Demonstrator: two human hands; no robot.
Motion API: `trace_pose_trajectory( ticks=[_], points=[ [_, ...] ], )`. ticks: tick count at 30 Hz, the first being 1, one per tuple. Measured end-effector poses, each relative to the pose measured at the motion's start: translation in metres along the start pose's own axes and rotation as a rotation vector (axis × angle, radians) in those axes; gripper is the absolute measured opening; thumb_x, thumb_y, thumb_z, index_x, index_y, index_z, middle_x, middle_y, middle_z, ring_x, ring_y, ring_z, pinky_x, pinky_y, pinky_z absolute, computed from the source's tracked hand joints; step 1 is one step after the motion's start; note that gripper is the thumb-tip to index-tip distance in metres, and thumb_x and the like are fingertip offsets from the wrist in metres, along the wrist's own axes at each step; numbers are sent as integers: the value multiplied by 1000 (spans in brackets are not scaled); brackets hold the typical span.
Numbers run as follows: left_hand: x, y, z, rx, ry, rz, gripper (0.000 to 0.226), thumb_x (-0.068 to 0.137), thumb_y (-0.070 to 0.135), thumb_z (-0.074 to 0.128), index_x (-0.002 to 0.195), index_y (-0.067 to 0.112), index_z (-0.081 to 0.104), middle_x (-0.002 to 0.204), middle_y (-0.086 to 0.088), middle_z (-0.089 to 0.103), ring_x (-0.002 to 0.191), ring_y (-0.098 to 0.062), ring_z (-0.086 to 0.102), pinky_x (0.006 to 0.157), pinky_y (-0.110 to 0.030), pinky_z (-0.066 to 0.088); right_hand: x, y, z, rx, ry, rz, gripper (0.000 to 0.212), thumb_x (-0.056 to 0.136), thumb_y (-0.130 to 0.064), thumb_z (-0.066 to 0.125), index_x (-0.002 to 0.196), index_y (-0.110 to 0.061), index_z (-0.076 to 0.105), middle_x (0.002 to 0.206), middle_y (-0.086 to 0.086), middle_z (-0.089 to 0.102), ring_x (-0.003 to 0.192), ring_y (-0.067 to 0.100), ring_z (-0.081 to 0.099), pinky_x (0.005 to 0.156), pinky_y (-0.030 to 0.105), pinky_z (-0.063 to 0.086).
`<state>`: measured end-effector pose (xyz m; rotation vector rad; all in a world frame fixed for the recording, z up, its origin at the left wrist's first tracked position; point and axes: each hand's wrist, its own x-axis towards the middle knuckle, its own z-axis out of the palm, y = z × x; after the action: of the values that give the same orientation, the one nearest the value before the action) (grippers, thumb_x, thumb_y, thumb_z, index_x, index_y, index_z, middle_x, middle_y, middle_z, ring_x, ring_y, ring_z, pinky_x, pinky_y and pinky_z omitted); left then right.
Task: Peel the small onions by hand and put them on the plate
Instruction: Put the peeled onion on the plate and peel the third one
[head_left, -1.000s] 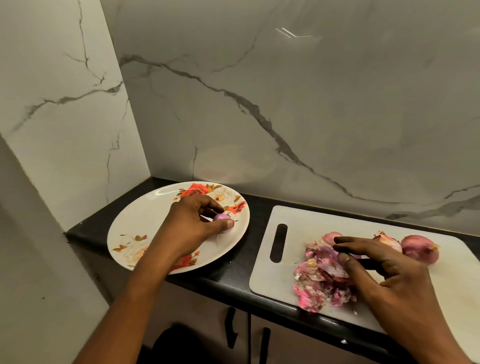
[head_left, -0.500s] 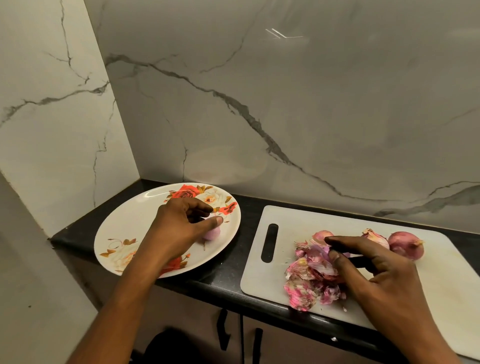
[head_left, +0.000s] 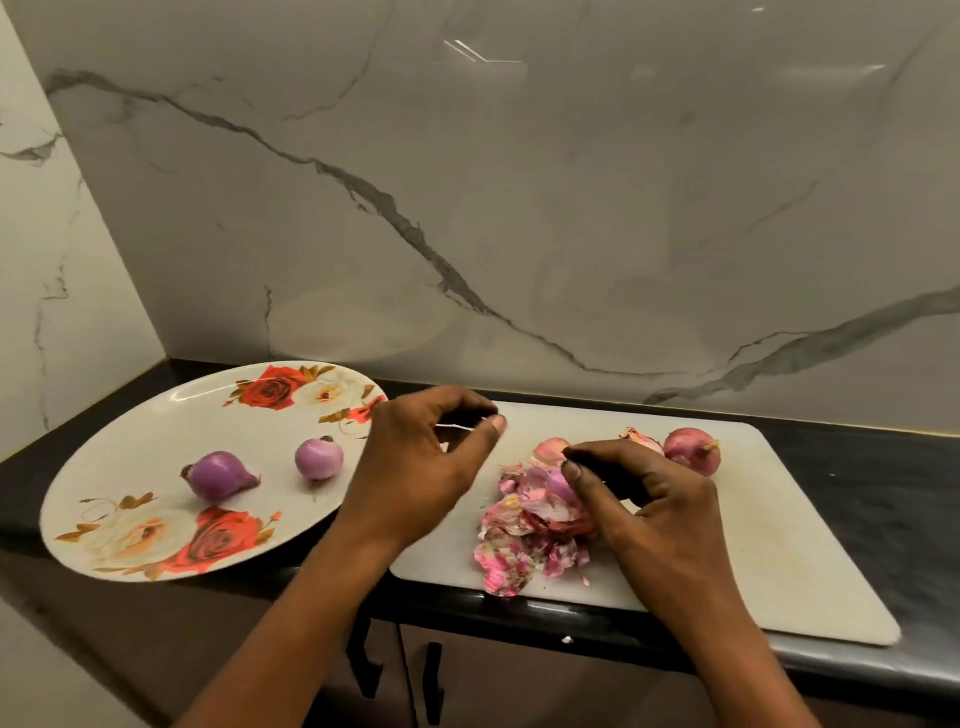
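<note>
A white plate (head_left: 130, 457) with rose prints sits at the left of the counter. On it lie two peeled purple onions, one pointed (head_left: 218, 475) and one round (head_left: 319, 458). My left hand (head_left: 415, 467) hovers over the left end of the white cutting board (head_left: 779, 545), fingers loosely curled and holding nothing. My right hand (head_left: 644, 504) rests on the board and grips a dark handle (head_left: 605, 467), its thumb beside a heap of pink onion skins (head_left: 524, 540). Behind the hand lie an unpeeled onion (head_left: 693, 449), a partly skinned one (head_left: 641, 439) and a pale one (head_left: 550, 451).
The black counter (head_left: 883, 493) is narrow, with a marble wall (head_left: 519, 208) close behind and another at the left. Plate and board both overhang the front edge. Cabinet doors with dark handles (head_left: 363, 665) lie below.
My left hand let go of the round peeled onion on the plate and moved right to the board's left end. The right hand stayed by the skins.
</note>
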<state>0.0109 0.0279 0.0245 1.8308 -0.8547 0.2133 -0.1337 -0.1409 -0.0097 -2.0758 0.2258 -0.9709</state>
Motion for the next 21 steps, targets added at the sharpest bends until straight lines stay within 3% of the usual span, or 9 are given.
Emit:
trace_pose_trajectory(
  ticks=[5,8,13,18,21],
  points=[
    [-5,3,27,-89,-104,38,13,93,25,80,105,21,81,97,15,78,94,-2,75,83,-25,63,1,-1,0,-5,26,7,21,94,-14,77,112,-26,80,101,-20,77,98,0,74,82,16,59],
    [-8,-2,32,-116,-100,18,13,92,27,80,105,23,81,97,17,78,94,-1,75,84,-25,63,3,-3,-4,114,99,74,24,93,-9,77,110,-26,79,100,-20,78,99,0,74,84,15,59],
    [-12,-6,35,-167,-105,-1,12,91,27,80,104,24,81,95,18,79,93,-1,75,82,-18,61,14,-3,-23,175,144,183,26,95,-7,74,116,-21,78,106,-8,80,99,8,77,91,30,63],
    [-12,-7,35,-176,-129,-15,13,90,30,80,102,26,81,94,20,78,93,0,75,81,-16,60,21,-3,-42,-108,32,69,41,93,-2,74,119,-34,74,110,-18,77,103,-3,73,93,16,58],
    [-11,-9,34,-171,-130,-21,12,91,30,80,102,27,81,94,21,78,94,0,74,82,-17,60,30,-1,-52,-399,-73,-6,41,93,-14,77,129,-32,72,124,-16,72,114,2,66,97,24,58]
  ],
)
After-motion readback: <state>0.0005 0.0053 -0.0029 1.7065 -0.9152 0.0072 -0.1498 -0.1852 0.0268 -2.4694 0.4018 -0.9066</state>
